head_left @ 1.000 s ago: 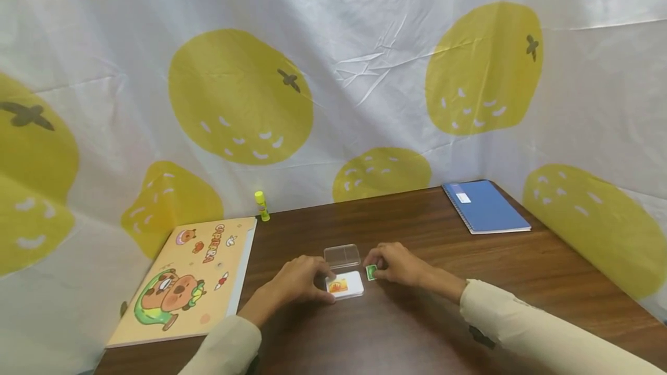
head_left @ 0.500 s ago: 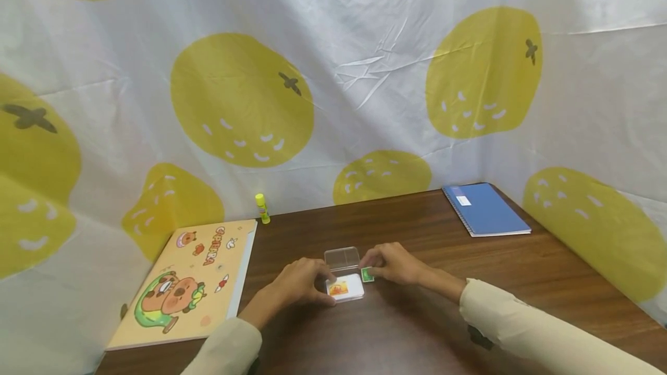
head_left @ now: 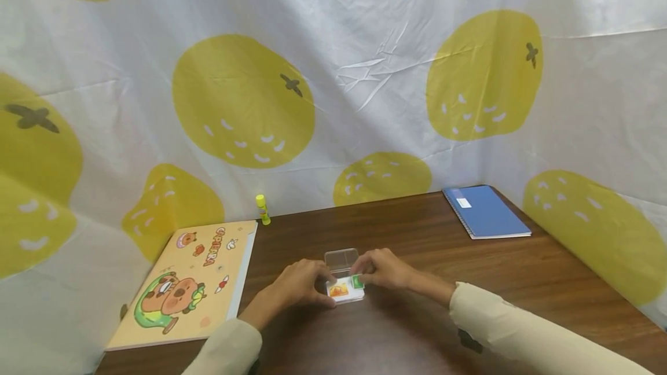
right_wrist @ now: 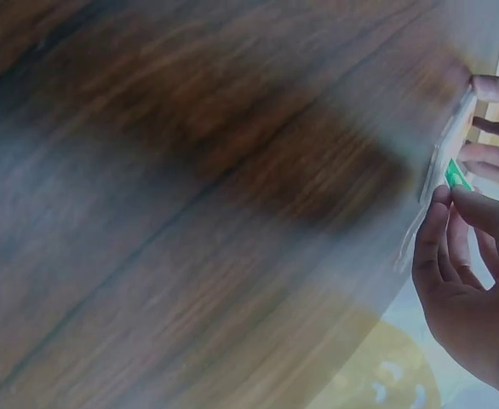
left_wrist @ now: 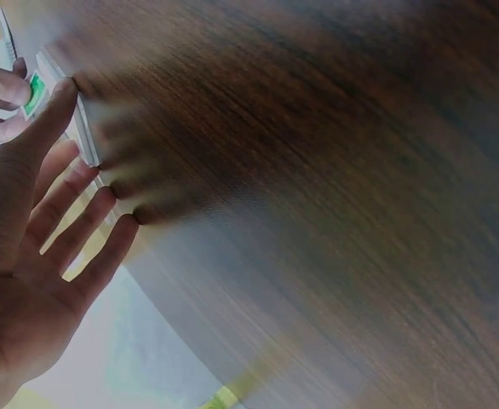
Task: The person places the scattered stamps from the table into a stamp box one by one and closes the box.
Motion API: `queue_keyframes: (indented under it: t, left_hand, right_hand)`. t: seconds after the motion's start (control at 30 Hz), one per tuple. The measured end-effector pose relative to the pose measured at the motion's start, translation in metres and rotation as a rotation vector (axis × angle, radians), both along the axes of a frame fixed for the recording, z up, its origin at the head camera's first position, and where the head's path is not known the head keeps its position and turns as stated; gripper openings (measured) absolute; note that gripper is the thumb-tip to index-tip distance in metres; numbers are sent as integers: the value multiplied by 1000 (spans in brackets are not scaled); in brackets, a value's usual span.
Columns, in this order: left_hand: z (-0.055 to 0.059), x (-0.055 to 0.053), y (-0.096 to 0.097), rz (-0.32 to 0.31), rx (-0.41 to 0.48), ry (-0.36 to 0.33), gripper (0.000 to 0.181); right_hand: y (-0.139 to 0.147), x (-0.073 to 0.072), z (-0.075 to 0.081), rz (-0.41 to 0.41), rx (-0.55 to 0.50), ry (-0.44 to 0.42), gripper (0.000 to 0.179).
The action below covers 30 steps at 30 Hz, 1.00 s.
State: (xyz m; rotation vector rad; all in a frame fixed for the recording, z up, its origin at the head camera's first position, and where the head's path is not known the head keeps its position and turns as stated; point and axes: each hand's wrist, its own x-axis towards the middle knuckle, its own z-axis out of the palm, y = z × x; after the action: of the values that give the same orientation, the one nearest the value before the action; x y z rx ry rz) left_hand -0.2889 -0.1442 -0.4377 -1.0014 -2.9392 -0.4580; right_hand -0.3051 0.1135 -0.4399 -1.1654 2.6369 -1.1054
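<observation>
green card (head_left: 358, 282) at the box (head_left: 350, 300)
the right hand (head_left: 384, 268) pinches it at the right end; the left hand (head_left: 303, 281) holds the box's left end.

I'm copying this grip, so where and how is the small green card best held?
Pinch the green card by its right edge, coming from the right, as the right hand does: it's probably easiest that way, being small and flat, with the left hand at the left end of the white card.
</observation>
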Motion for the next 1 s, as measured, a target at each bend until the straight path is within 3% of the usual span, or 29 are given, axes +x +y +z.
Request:
queue_keyframes:
  t: [0.37, 1.0]
  left_hand:
    - [2, 2, 1, -3, 10, -7, 45]
    - [2, 1, -1, -19, 17, -1, 43]
  right_hand:
    - [-6, 1, -7, -6, 41, 75, 12]
    - [-7, 3, -8, 1, 67, 95, 11]
